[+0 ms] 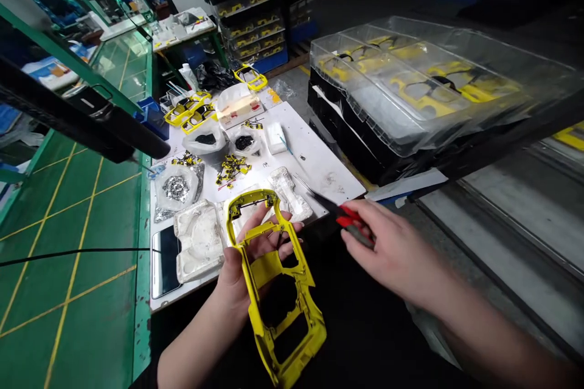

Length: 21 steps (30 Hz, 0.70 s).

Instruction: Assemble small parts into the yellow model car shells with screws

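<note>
Holding yellow frame (267, 270) in cupped left hand (239, 273); right hand (396, 249) grips red-handled pliers (349, 217); loose yellow parts (232, 170) remain on bench (319, 152).

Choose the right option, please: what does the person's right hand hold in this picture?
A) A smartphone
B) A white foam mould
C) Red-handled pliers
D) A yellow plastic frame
C. The right hand grips the red-handled pliers, while the left hand holds the yellow plastic frame.
</note>
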Tool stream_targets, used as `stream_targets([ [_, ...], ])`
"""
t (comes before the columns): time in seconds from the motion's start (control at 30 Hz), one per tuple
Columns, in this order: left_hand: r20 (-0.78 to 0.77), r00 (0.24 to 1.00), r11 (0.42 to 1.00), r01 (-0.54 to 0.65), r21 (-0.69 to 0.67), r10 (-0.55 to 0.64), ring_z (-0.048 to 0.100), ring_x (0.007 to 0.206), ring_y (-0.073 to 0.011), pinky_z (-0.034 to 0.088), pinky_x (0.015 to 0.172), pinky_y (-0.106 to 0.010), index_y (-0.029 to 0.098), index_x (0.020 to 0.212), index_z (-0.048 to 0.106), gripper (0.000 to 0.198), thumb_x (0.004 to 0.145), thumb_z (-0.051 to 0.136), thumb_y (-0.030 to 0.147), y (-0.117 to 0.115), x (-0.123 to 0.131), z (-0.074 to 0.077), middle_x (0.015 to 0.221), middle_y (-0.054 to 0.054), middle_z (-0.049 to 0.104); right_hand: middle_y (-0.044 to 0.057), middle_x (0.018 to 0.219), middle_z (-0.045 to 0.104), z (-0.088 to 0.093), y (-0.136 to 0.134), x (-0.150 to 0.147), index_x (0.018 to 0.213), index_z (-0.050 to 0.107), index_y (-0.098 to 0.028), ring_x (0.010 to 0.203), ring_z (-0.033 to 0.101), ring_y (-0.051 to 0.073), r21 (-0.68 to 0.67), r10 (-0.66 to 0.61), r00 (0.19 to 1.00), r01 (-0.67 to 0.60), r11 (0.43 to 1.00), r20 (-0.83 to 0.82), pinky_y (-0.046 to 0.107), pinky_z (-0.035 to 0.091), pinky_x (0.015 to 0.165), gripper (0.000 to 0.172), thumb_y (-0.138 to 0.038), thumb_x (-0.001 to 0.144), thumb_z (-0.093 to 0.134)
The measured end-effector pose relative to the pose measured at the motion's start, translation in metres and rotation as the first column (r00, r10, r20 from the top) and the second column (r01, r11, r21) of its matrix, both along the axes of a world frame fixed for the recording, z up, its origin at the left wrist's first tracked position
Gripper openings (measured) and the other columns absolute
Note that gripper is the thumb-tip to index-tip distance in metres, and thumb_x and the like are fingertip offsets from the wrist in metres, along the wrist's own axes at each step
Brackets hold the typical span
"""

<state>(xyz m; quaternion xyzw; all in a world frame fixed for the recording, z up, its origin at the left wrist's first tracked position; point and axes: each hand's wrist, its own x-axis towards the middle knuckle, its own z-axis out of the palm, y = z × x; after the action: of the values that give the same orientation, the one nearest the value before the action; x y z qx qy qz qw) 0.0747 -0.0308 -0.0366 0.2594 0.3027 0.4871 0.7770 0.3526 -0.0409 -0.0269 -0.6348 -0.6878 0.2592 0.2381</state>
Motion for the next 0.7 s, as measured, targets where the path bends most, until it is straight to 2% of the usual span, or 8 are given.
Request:
stream_targets([
  [0.07, -0.052, 0.999, 0.999, -0.015, 0.031, 0.017, 0.076, 0.128, -0.0343, 0.066, 0.103, -0.043, 0.036, 0.147, 0.073, 0.089, 0.073, 0.093, 0.082, -0.001, 0.002, 0.006, 0.154, -0.012, 0.071, 0.0, 0.129, 0.073, 0.013, -0.008, -0.014, 0.137, 0.066, -0.032, 0.108, 0.074, 0.02, 0.036, 0.084, 0.992, -0.081, 0.996, -0.094, 0.032, 0.058, 0.09, 0.033, -0.03, 0.105, 0.063],
  [0.2, -0.135, 0.991, 0.999, -0.022, 0.048, 0.028, 0.074, 0.131, -0.0366, 0.066, 0.105, -0.047, 0.035, 0.149, 0.073, 0.086, 0.075, 0.095, 0.073, -0.003, 0.003, 0.018, 0.169, -0.011, 0.059, 0.002, 0.128, 0.074, 0.025, -0.007, -0.033, 0.14, 0.067, -0.029, 0.111, 0.075, 0.023, 0.049, 0.12, 0.991, -0.118, 0.992, -0.053, 0.036, 0.056, 0.09, 0.037, -0.027, 0.103, 0.064],
  [0.3, -0.189, 0.981, 0.998, -0.044, 0.054, 0.053, 0.07, 0.137, -0.0374, 0.066, 0.106, -0.048, 0.036, 0.152, 0.071, 0.091, 0.073, 0.097, 0.073, -0.006, 0.002, 0.022, 0.171, -0.011, 0.056, 0.003, 0.127, 0.075, 0.027, -0.003, -0.037, 0.14, 0.069, -0.029, 0.111, 0.075, 0.024, 0.041, 0.109, 0.994, -0.108, 0.993, -0.008, 0.037, 0.056, 0.089, 0.038, -0.027, 0.102, 0.065],
  [0.47, -0.266, 0.959, 0.983, -0.053, 0.178, 0.101, 0.063, 0.147, -0.0392, 0.065, 0.111, -0.053, 0.041, 0.153, 0.068, 0.087, 0.077, 0.095, 0.073, -0.009, 0.001, 0.021, 0.174, -0.009, 0.054, 0.003, 0.127, 0.075, 0.03, 0.001, -0.042, 0.14, 0.07, -0.029, 0.109, 0.075, 0.025, 0.029, 0.113, 0.993, -0.112, 0.993, -0.03, 0.038, 0.058, 0.09, 0.039, -0.027, 0.102, 0.065],
  [0.6, -0.299, 0.944, 0.971, -0.073, 0.226, 0.14, 0.068, 0.141, -0.0366, 0.067, 0.107, -0.047, 0.042, 0.153, 0.068, 0.091, 0.072, 0.101, 0.067, -0.009, 0.002, 0.022, 0.178, -0.009, 0.048, 0.003, 0.126, 0.075, 0.031, 0.0, -0.047, 0.139, 0.071, -0.029, 0.111, 0.075, 0.025, 0.043, 0.102, 0.988, -0.098, 0.994, -0.113, 0.038, 0.06, 0.095, 0.039, -0.027, 0.101, 0.065],
  [0.7, -0.298, 0.944, 0.972, -0.073, 0.224, 0.14, 0.071, 0.136, -0.0357, 0.067, 0.107, -0.049, 0.043, 0.153, 0.067, 0.093, 0.07, 0.103, 0.065, -0.009, 0.002, 0.022, 0.178, -0.01, 0.048, 0.003, 0.126, 0.075, 0.029, -0.002, -0.05, 0.14, 0.07, -0.029, 0.11, 0.075, 0.025, 0.046, 0.09, 0.989, -0.085, 0.995, -0.119, 0.039, 0.06, 0.098, 0.04, -0.027, 0.101, 0.065],
])
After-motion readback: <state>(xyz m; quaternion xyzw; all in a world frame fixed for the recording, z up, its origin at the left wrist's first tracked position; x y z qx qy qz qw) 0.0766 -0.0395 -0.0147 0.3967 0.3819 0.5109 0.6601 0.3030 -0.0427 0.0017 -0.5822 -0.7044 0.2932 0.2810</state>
